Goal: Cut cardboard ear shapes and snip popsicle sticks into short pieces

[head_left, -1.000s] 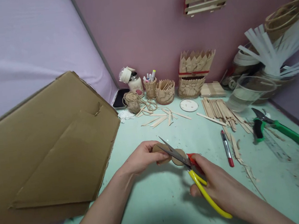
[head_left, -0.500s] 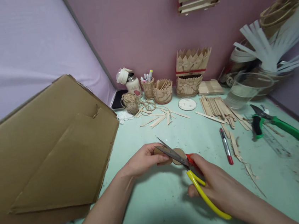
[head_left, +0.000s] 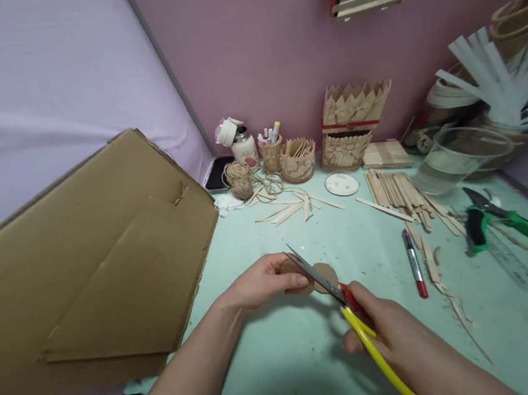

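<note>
the steel scissors with red and yellow handles (head_left: 335,291) gape less than a moment ago, which suggests a snip closing (whether it bites right through, i cannot tell). the right hand (head_left: 386,320) is wrapped around their handles. the left hand (head_left: 270,281) pinches a small brown round-lobed cardboard piece (head_left: 328,271), crossed by the scissors above the table (head_left: 272,366), nearer its front edge than its back. a large brown cardboard sheet (head_left: 110,257) hides the table's left edge.

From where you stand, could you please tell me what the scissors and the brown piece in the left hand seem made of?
Scissors: blades probably steel, from their smooth grey look; handles likely plastic, being smooth, bright yellow and red. Brown piece: likely cardboard, matte and brown like the large sheet.
</note>
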Demonstrator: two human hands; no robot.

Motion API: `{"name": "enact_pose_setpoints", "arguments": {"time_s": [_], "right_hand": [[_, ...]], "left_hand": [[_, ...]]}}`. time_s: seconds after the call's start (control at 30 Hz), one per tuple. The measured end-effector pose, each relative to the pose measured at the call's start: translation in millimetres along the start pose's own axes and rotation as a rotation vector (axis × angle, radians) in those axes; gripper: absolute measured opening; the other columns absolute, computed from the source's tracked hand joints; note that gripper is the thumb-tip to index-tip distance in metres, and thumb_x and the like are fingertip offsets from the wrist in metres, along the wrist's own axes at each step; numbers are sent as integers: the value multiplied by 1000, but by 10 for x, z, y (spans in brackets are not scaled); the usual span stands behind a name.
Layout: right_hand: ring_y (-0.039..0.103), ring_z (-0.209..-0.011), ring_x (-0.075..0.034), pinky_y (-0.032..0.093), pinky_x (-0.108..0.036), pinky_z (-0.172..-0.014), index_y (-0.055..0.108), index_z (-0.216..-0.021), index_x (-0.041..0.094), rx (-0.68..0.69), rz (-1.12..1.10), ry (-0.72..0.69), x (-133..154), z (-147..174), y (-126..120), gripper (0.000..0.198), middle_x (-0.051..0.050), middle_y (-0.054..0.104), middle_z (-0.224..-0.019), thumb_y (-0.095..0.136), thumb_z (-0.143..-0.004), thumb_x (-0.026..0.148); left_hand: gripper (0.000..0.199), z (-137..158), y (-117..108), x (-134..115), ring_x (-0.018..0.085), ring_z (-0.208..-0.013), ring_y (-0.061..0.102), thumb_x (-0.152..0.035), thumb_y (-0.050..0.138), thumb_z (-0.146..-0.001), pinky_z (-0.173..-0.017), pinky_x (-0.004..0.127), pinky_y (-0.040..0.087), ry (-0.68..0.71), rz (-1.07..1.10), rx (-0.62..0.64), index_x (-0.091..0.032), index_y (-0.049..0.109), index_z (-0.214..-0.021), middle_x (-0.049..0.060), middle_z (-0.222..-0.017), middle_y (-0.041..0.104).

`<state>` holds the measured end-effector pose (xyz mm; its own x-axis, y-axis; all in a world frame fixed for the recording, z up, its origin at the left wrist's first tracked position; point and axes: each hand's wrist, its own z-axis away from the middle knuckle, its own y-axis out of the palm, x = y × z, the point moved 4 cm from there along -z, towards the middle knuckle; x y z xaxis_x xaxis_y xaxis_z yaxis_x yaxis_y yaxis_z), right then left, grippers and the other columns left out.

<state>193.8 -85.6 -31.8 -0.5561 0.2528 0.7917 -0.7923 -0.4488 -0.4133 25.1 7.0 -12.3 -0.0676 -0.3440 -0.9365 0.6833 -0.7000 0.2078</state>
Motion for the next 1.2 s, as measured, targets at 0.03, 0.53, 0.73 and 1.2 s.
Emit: {"name": "enact_pose_setpoints", "arguments": {"time_s": [0.03, 0.53, 0.73, 1.2], "right_hand": [[59, -65, -16, 38, -23, -58, 36, -85, 26, 2, -3, -2, -4, -1, 5, 12, 3, 70, -70, 47, -84, 22], [57, -64, -18, 35, -25, -58, 38, -93, 25, -96, 161, 13, 11, 15, -58, 22, 1, 68, -73, 53, -77, 22], [56, -64, -19, 31, -26, -55, 39, -97, 25, -101, 246, 69, 43, 11, -56, 31, 0, 66, -79, 57, -72, 25], [64, -69, -19, 39, -26, -61, 35, -84, 26, -9, 62, 8, 8, 26, -27, 13, 1, 75, -79, 47, -85, 23]], "left_hand": [[23, 5, -5, 3, 9, -63, 46, -33, 73, -74, -62, 22, 34, -13, -11, -12, -13, 68, -85, -1, -69, 58], [21, 11, -56, -39, 10, -66, 47, -33, 70, -77, -64, 22, 35, 78, -39, -173, -13, 67, -80, 0, -71, 59], [16, 10, -25, -66, 12, -70, 54, -29, 68, -78, -66, 22, 39, 41, -50, -97, -13, 67, -80, 2, -74, 64], [23, 30, -71, -86, 10, -64, 47, -35, 71, -76, -62, 22, 37, -2, -105, -102, -12, 67, -80, 1, -70, 59]]}}
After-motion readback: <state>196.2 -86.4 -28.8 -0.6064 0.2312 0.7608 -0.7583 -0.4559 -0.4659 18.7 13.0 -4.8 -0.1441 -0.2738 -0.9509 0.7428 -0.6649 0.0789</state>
